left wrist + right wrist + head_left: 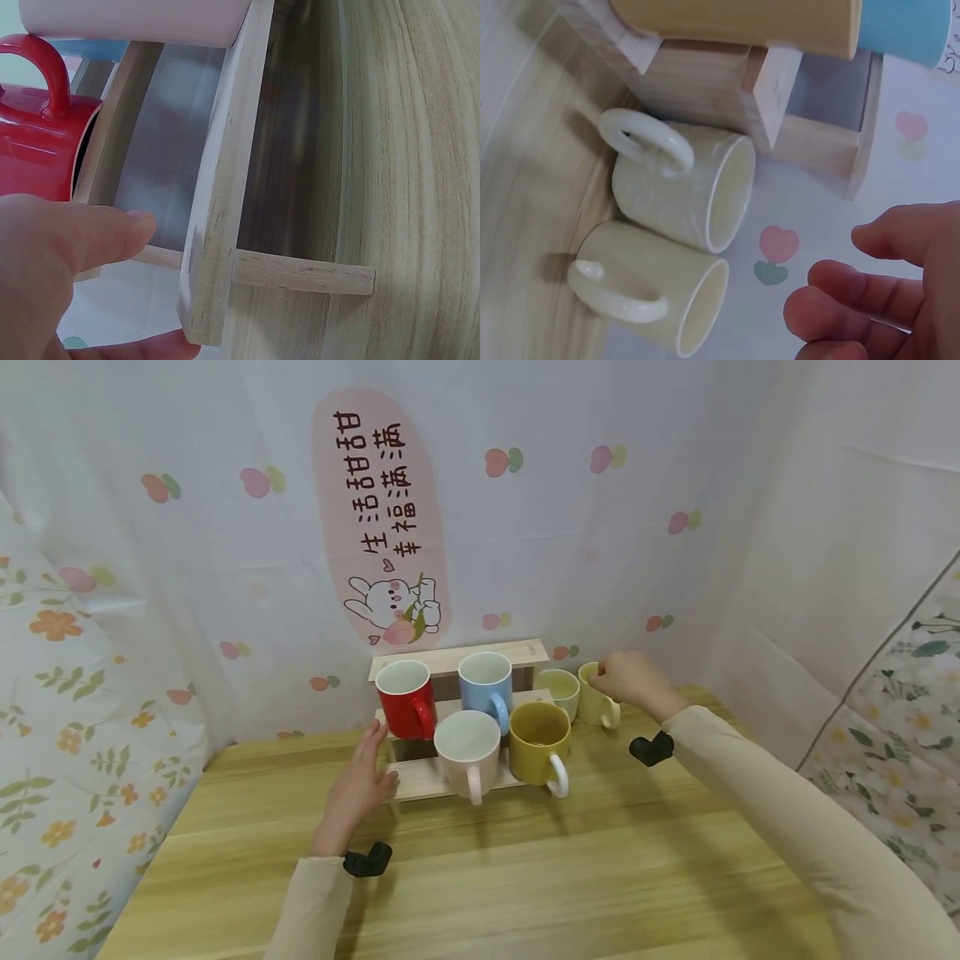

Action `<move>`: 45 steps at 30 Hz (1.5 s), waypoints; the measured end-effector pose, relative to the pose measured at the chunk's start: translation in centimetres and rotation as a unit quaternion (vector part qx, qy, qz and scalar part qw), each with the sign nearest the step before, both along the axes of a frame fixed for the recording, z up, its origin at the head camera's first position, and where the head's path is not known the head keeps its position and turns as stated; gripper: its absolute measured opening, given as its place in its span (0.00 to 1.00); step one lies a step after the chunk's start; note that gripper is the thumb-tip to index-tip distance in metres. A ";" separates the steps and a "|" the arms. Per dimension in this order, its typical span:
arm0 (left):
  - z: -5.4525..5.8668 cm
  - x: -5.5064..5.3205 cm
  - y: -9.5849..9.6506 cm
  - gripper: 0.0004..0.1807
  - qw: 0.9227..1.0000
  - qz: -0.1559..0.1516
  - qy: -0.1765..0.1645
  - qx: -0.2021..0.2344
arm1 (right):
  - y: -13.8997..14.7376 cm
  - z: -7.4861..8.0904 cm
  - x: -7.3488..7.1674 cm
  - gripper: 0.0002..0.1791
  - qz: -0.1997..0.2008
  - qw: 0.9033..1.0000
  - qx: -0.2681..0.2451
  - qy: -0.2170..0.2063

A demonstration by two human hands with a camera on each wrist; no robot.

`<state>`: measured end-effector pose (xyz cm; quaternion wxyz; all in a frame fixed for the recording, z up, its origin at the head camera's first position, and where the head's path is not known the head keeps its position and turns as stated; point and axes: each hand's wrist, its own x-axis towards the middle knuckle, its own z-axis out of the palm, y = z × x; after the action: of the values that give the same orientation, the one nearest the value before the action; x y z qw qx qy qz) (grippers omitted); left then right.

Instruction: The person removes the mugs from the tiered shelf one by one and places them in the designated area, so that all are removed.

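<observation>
1. Head view: a wood-grain tabletop (525, 877) with yellowish-brown streaks reaches back to a white cloth (570, 543) printed with small paired motifs, a rabbit and lettering.
2. Flowered cloth (60, 693) hangs at the left; more floral fabric (892, 768) covers the right side.
3. On the tabletop stands a stepped wooden rack (420, 783). Its middle step bears a red mug (403, 703) and a blue mug (478, 693); the lowest, a pink mug (461, 762) and a mustard mug (532, 762).
4. Right of it, a pale green mug (568, 695) and a cream mug (595, 706) stand upright on the wood.
5. The left hand (358, 789), thumb and fingers apart, is at the rack's left end.
6. The right hand (637, 683) is near the cream mug, thumb and fingers parted, gripping neither pale mug.
</observation>
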<state>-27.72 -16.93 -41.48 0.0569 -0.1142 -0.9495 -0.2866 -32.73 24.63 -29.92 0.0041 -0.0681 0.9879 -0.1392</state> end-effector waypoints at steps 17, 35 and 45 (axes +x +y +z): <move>-0.2 0.1 0.0 0.40 1.000 0.005 -0.002 -0.007 | -2.9 0.9 0.7 0.21 0.026 1.000 -0.006 0.013; 0.1 0.0 -0.2 0.41 1.000 0.003 0.002 -0.003 | -7.1 2.2 1.5 0.21 0.071 0.994 0.033 0.081; -0.2 0.0 -0.3 0.41 1.000 0.002 0.009 -0.004 | -9.6 1.8 1.9 0.21 0.092 0.994 -0.001 0.060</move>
<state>-27.75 -17.18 -41.67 0.0653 -0.1150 -0.9504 -0.2813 -30.86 15.07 -28.10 -0.0429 -0.1666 0.9757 -0.1353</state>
